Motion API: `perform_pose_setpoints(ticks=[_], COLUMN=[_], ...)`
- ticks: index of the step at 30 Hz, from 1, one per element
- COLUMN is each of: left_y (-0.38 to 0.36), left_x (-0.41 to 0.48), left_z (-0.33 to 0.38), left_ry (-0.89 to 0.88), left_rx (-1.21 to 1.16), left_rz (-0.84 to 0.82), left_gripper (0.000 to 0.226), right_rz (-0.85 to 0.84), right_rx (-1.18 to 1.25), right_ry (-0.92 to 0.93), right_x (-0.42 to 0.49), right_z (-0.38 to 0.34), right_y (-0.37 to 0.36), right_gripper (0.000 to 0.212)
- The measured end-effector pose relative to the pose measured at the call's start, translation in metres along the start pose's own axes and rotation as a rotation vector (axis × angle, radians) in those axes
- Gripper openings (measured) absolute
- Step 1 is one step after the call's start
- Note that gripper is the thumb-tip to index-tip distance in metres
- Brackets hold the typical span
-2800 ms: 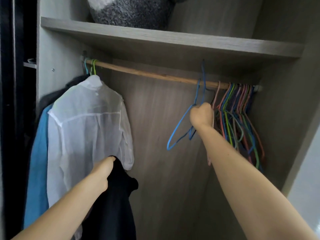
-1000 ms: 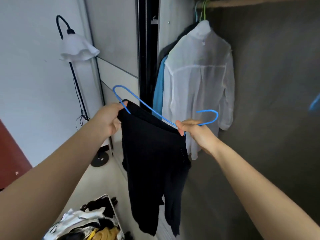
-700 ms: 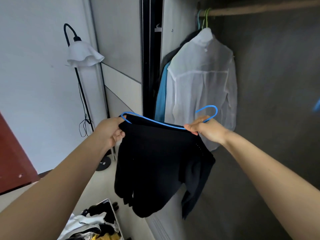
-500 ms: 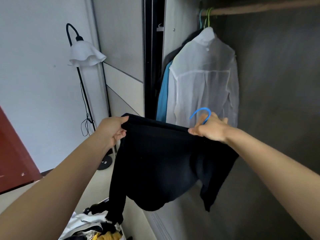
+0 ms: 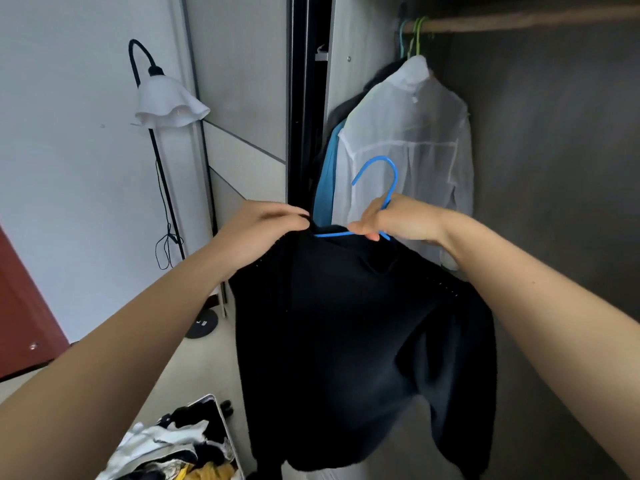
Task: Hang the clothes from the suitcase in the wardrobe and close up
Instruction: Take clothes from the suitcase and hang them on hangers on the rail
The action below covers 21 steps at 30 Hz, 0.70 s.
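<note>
A black garment [image 5: 349, 327] hangs in front of me on a blue wire hanger [image 5: 381, 178], whose hook sticks up above the collar. My left hand [image 5: 263, 230] pinches the garment's left shoulder at the collar. My right hand [image 5: 391, 220] grips the blue hanger at the base of its hook, over the neckline. The open wardrobe [image 5: 554, 168] lies behind, its wooden rail [image 5: 519, 20] across the top right. The open suitcase [image 5: 221, 420] lies on the floor at the bottom left, with several clothes [image 5: 166, 448] in it.
On the rail's left end hang a white shirt [image 5: 415, 140], a blue garment [image 5: 327, 181] and a dark one. The wardrobe's dark sliding door edge [image 5: 306, 98] stands to their left. A floor lamp [image 5: 166, 102] with a white shade stands by the wall.
The hanger has gone inside the black garment, which now drapes over both hanger arms. The hook has turned upright. My left hand moved right, closer to the collar.
</note>
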<state>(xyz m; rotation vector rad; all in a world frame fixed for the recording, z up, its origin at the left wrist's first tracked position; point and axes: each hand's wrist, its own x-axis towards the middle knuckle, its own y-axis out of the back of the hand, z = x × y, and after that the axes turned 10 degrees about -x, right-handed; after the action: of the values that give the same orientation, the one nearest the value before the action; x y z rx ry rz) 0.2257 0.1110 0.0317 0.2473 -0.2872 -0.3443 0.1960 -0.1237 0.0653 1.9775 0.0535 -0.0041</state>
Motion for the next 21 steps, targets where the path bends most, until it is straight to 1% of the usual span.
perform_pose_setpoints(ticks=[1,3,4,6,7,8,9,11,14,17,18,20,21], left_y=[0.006,0.01,0.009,0.002,0.0,0.001,0.002,0.002,-0.009,-0.009,-0.005,0.009,0.015], left_x=[0.001,0.002,0.003,0.004,0.004,0.004,0.004,0.003,0.001,0.003,0.006,0.01,0.012], left_z=[-0.005,-0.016,-0.025,-0.039,-0.043,-0.047,-0.05,-0.05,-0.04,-0.034,-0.034,-0.036,-0.036], left_ry=[-0.014,0.005,0.008,-0.071,-0.122,-0.168,-0.214,-0.311,-0.413,-0.458,-0.46,-0.431,-0.398], left_rx=[0.075,0.346,0.474,0.637,0.665,0.658,0.635,0.56,0.494,0.457,0.471,0.469,0.429], left_rz=[-0.034,-0.115,-0.144,-0.132,-0.114,-0.106,-0.112,-0.115,-0.055,0.096,0.161,0.291,0.348], left_gripper=[0.033,0.052,0.051,0.024,0.012,0.009,0.01,0.017,0.028,0.027,0.027,0.029,0.029], right_rz=[0.001,-0.025,-0.039,-0.053,-0.049,-0.049,-0.055,-0.039,0.017,0.05,0.059,0.122,0.172], right_rx=[0.032,0.026,0.011,0.003,-0.001,-0.002,-0.004,0.009,0.106,0.181,0.205,0.247,0.277], right_ry=[0.008,0.024,0.024,0.02,0.019,0.014,0.008,0.001,0.013,0.02,0.015,-0.038,-0.083], right_x=[-0.003,-0.009,-0.011,-0.012,-0.013,-0.014,-0.016,-0.022,-0.027,-0.031,-0.035,-0.05,-0.059], right_z=[0.001,-0.002,-0.005,-0.011,-0.012,-0.013,-0.013,-0.014,-0.016,0.001,0.013,0.044,0.061], right_y=[0.004,0.005,0.003,0.002,0.004,0.006,0.009,0.014,0.014,0.015,0.016,0.016,0.012], right_gripper=[0.045,0.041,0.039,0.038,0.038,0.04,0.04,0.04,0.037,0.033,0.038,0.043,0.039])
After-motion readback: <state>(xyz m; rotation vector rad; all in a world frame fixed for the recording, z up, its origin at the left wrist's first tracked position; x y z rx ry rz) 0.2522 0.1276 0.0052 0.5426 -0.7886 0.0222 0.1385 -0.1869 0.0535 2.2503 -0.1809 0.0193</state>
